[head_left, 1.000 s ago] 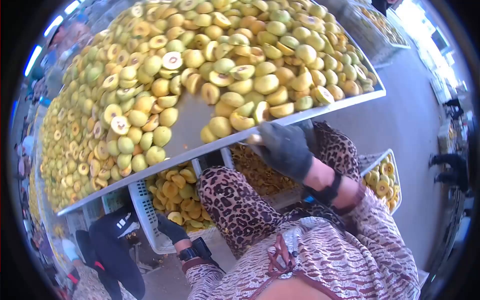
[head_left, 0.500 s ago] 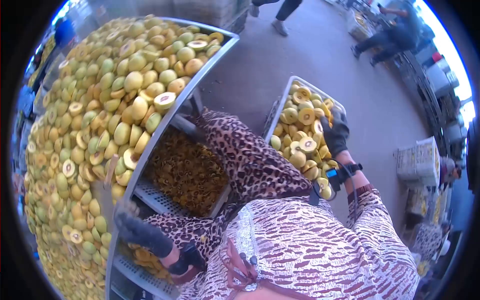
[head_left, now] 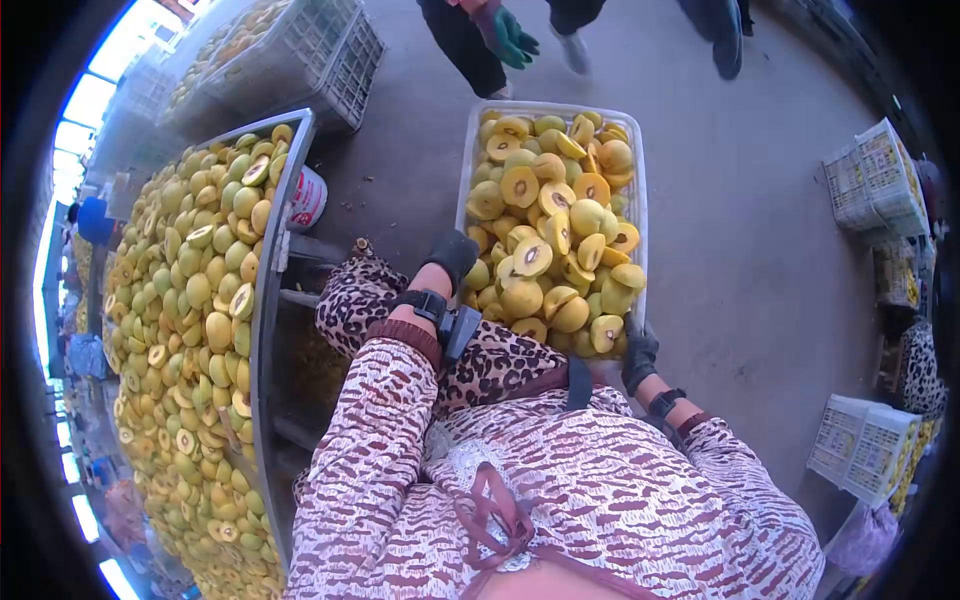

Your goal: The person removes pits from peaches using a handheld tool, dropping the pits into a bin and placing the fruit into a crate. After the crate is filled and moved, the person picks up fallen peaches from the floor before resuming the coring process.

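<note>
In front of me is a white plastic crate (head_left: 552,108) heaped with yellow peach halves (head_left: 545,215), some with cut faces and brown pit marks showing. My left hand (head_left: 452,258), in a dark glove, is closed at the crate's left side. My right hand (head_left: 640,358), also dark-gloved, is closed at its near right corner. Both hands' fingertips are partly hidden against the crate. My leopard-print trouser leg (head_left: 500,365) lies just below its near edge.
A metal-edged sorting table (head_left: 268,290) piled with peach halves stands on the left, a white bucket (head_left: 309,198) beside it. A person's green-gloved hand (head_left: 507,38) is beyond the crate. Stacked crates (head_left: 345,70) stand back left; more white crates (head_left: 865,445) line the right.
My left hand has left the fruit table for the crate's left side. My right hand has gone from over the fruit to the near corner. My view has swung toward the crate.
</note>
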Demonstrator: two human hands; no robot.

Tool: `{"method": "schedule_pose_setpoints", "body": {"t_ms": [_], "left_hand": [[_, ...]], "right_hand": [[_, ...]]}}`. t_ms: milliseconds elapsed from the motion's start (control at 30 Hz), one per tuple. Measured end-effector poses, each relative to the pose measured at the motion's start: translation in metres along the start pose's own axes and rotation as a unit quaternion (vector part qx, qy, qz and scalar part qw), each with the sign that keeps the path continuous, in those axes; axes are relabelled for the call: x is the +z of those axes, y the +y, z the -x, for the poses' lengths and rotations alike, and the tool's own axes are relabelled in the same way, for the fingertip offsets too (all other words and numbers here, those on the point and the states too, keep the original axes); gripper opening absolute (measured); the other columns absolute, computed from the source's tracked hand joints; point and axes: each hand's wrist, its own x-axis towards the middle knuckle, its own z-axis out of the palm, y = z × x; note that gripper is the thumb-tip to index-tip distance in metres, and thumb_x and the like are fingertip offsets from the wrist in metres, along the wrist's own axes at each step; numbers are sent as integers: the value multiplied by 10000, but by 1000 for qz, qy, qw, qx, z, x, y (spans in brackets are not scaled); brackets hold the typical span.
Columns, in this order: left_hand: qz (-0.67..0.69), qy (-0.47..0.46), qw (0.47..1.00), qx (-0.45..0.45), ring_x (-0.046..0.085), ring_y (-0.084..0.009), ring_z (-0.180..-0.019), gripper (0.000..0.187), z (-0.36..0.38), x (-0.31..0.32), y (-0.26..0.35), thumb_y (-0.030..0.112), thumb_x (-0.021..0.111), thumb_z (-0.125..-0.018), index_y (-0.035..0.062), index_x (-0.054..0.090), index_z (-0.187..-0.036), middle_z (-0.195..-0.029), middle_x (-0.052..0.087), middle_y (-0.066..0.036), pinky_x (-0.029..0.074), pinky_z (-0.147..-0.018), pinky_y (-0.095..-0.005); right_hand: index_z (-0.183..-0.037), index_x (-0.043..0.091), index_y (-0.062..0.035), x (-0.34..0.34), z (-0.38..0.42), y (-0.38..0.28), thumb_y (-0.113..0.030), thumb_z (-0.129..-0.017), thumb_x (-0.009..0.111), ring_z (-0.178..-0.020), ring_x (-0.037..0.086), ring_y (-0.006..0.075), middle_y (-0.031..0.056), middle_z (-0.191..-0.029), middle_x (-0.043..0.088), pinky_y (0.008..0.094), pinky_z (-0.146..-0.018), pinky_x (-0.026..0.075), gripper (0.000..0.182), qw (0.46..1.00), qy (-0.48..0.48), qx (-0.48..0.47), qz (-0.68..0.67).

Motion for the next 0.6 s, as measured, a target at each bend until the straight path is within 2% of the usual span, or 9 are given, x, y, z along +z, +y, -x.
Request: {"method": "schedule_pose_setpoints", "body": {"t_ms": [33, 67, 167, 200, 233, 300, 400, 467, 600], "left_hand": [[-166, -85, 978, 97, 671, -404, -911, 267, -11, 8, 3, 259, 586, -893, 29, 704, -957, -1006, 696, -215, 538, -807, -445], [-173, -97, 974, 105, 671, -404, -911, 267, -17, 24, -9, 259, 586, -893, 29, 704, -957, -1006, 696, -215, 538, -807, -445], [-205, -10, 974, 98, 684, -380, -874, 262, -10, 68, -24, 253, 581, -890, 27, 715, -878, -910, 694, -234, 541, -757, -444], [73, 28, 993, -94, 688, -371, -855, 261, -7, 60, -16, 241, 585, -889, 14, 711, -869, -883, 689, -243, 538, -731, -449], [337, 72, 892, -292, 692, -362, -836, 260, 1, 49, -12, 229, 588, -888, 1, 707, -859, -855, 683, -251, 534, -705, -454], [322, 54, 907, -267, 693, -370, -799, 279, 14, 36, -11, 240, 620, -879, -27, 701, -869, -850, 680, -266, 521, -662, -440], [444, 106, 841, -291, 686, -373, -727, 296, 14, 37, -6, 252, 646, -866, -38, 700, -842, -810, 679, -263, 505, -628, -430], [448, 111, 855, -238, 601, -134, -583, 272, 20, 30, -6, 223, 624, -914, -17, 678, -798, -654, 640, -90, 464, -522, -346], [527, 86, 808, -250, 627, -133, -620, 269, 14, 37, -17, 221, 622, -916, -31, 682, -846, -710, 670, -94, 479, -540, -339]], "right_hand": [[-1243, 617, -42, -4, -2, 2, -297, -920, 632, -943, 623, 241, 162, -1063, 682, 387, -840, 486, 412, 996, -4, -63, 70], [-1243, 617, -42, -1, -9, -2, -297, -920, 632, -943, 623, 241, 162, -1063, 682, 387, -840, 486, 412, 997, 2, -49, 63], [-1215, 624, 7, 4, -30, -28, -318, -931, 601, -959, 666, 283, 182, -1011, 702, 381, -838, 494, 431, 972, 14, -178, 155], [-1211, 620, 8, 9, -38, -35, -319, -931, 599, -955, 664, 294, 188, -1007, 700, 388, -835, 495, 430, 964, 18, -187, 185], [-1206, 617, 8, 12, -44, -38, -320, -931, 597, -952, 662, 306, 194, -1004, 698, 395, -831, 495, 429, 960, 15, -190, 206], [-1198, 610, 10, 19, -52, -42, -322, -932, 593, -944, 659, 328, 206, -997, 693, 410, -825, 496, 426, 952, 4, -194, 237], [-1186, 600, 12, 22, -60, -43, -325, -932, 588, -933, 654, 362, 224, -987, 686, 432, -816, 498, 422, 943, -4, -193, 272], [-1178, 593, 14, 22, -60, -47, -326, -932, 584, -926, 651, 385, 237, -980, 681, 447, -809, 499, 420, 935, -9, -189, 299], [-1162, 580, 17, 33, -69, -68, -330, -932, 576, -911, 645, 430, 261, -966, 672, 476, -797, 501, 417, 905, -8, -204, 374]]}}
